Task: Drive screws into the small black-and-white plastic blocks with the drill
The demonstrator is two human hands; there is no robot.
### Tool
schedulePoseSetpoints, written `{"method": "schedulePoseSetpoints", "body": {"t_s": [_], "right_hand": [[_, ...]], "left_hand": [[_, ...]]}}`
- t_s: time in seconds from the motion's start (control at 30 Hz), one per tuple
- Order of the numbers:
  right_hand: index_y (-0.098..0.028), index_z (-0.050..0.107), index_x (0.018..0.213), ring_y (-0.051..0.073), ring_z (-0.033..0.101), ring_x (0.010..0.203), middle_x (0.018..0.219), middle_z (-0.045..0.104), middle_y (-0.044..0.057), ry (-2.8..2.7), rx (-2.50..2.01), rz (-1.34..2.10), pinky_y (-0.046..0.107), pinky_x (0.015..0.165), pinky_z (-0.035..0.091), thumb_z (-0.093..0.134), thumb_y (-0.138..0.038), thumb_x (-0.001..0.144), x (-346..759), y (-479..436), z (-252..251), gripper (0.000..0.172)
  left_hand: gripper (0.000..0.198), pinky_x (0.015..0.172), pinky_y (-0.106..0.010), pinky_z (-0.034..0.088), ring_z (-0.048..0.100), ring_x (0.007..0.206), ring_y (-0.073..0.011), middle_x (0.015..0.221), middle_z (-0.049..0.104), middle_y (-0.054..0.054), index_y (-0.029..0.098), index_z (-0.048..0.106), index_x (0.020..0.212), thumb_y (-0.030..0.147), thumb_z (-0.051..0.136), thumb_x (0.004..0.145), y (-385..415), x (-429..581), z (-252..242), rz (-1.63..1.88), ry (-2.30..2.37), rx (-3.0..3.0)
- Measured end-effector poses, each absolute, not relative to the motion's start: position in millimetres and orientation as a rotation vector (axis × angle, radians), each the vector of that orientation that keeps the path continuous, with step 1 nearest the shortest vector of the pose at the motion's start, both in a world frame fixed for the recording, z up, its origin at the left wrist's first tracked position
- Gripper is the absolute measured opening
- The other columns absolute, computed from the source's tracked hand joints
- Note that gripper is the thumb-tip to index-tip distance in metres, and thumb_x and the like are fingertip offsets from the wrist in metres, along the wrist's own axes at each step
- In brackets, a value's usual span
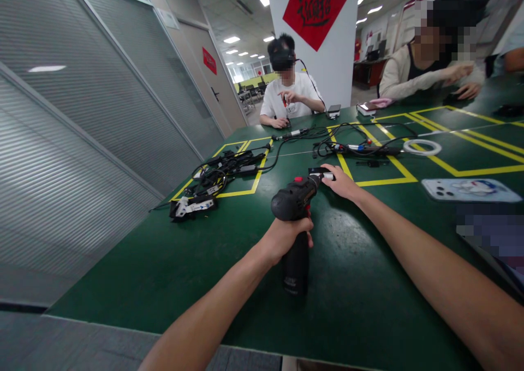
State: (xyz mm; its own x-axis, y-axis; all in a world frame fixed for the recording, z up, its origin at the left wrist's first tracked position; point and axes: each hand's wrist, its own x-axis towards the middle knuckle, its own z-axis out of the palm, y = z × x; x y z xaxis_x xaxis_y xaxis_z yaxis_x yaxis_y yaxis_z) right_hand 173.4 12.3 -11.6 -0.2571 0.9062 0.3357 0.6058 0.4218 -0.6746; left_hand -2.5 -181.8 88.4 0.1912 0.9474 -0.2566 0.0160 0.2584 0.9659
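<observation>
My left hand (284,239) is wrapped round the grip of a black cordless drill (291,203), its chuck pointing away from me to the right. At the chuck's far end lies a small black-and-white part (316,171), which my right hand (339,181) grips from the right. Whether a bit touches this part is too small to tell. Left of the drill, a black-and-white bracket-like piece (192,206) rests on the green table (245,273).
Tangled black cables (229,169) lie at the left, and a cable bundle (360,149) lies beyond my right hand. A white ring (422,147), a phone (470,190) and a dark device (493,240) are at the right. Two people (292,95) sit across the table.
</observation>
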Motion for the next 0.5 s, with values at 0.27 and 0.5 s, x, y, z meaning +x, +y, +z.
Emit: {"method": "schedulePoseSetpoints", "body": {"t_s": [0.27, 0.5], "right_hand": [[-0.027, 0.047, 0.130, 0.021, 0.055, 0.099, 0.110, 0.049, 0.007, -1.971, -1.275, 0.550, 0.037, 0.095, 0.040, 0.054, -0.030, 0.081, 173.3, 13.1, -12.3, 0.049], [-0.028, 0.046, 0.130, 0.022, 0.054, 0.101, 0.112, 0.049, 0.007, -1.978, -1.277, 0.567, 0.037, 0.095, 0.040, 0.053, -0.031, 0.082, 174.3, 12.9, -11.7, 0.049]], "left_hand": [[0.016, 0.048, -0.024, 0.042, 0.056, 0.045, -0.0104, 0.065, 0.053, 0.003, 0.015, 0.052, 0.079, 0.016, 0.060, 0.065, -181.7, -3.6, 87.3, 0.880, 1.147, 1.099], [0.017, 0.049, -0.024, 0.043, 0.056, 0.046, -0.0101, 0.068, 0.052, 0.003, 0.015, 0.051, 0.082, 0.016, 0.059, 0.067, -182.4, -3.9, 87.5, 0.884, 1.143, 1.108]]}}
